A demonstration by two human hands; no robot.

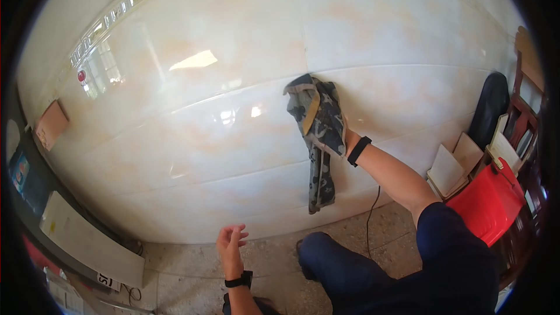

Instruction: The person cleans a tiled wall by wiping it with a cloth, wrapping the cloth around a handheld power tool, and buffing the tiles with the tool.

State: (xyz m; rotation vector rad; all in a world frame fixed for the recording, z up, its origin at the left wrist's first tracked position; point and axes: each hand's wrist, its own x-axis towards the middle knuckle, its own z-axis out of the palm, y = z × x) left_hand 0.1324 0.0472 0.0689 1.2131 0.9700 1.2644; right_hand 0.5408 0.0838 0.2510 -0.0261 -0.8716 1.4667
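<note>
A camouflage-patterned cloth (324, 119) with a tan strip lies against the glossy tiled wall (233, 134). One long piece of it hangs straight down. My right hand (352, 140) has hold of the cloth at its right side, and the folds hide most of my fingers. My left hand (231, 244) hangs low in front of the wall with nothing in it, its fingers loosely bent and apart. Black bands circle both wrists.
At the right stand a red plastic chair (487, 204), cardboard-like boxes (455, 163) and dark wooden furniture. A long pale panel (93, 239) leans at the left. A black cable (368, 227) trails down the wall to the floor (186, 274).
</note>
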